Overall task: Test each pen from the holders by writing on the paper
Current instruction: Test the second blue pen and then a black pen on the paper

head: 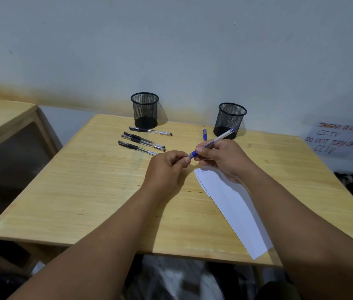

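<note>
My right hand [221, 159] grips a blue pen [218, 138] by its barrel, its far end pointing up and to the right. My left hand [168, 167] pinches the pen's near end, where the blue grip and cap are. Both hands hover over the wooden table [97, 191], just above the top corner of the white paper [234, 211], which bears faint scribbles. Two black mesh holders [144, 110] [230, 120] stand at the back; both look empty. Several black pens [143, 141] lie near the left holder. A blue pen cap or pen [204, 134] lies beside the right holder.
A second wooden table [0, 118] stands to the left, with a gap between. A handwritten CCTV notice [338, 138] is on the wall at the right. The wall runs right behind the holders.
</note>
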